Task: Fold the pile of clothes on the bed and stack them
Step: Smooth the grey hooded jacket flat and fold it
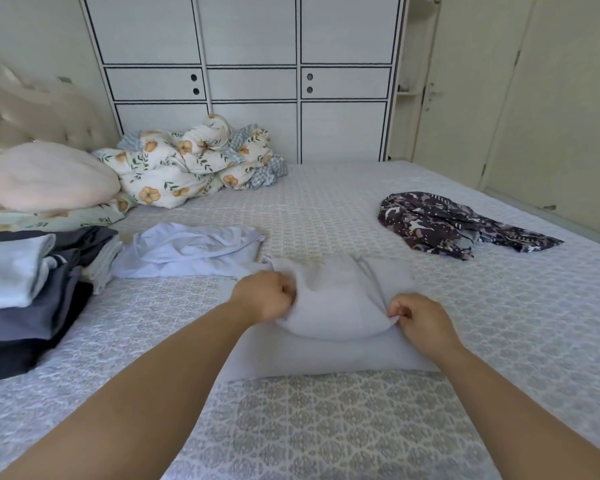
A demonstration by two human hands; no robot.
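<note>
The fold could slip askew if one hand pulls ahead of the other, since the soft cloth point(329, 306) bulges between them and may drag its lower layer along the bed point(326, 427); the left hand point(265, 299) and right hand point(418, 320) each pinch an edge of it, fingers curled; it is pale grey, half doubled, mid-bed, right of the stack point(25, 299), near unfolded white point(194, 249) and patterned point(444, 221) garments.
</note>
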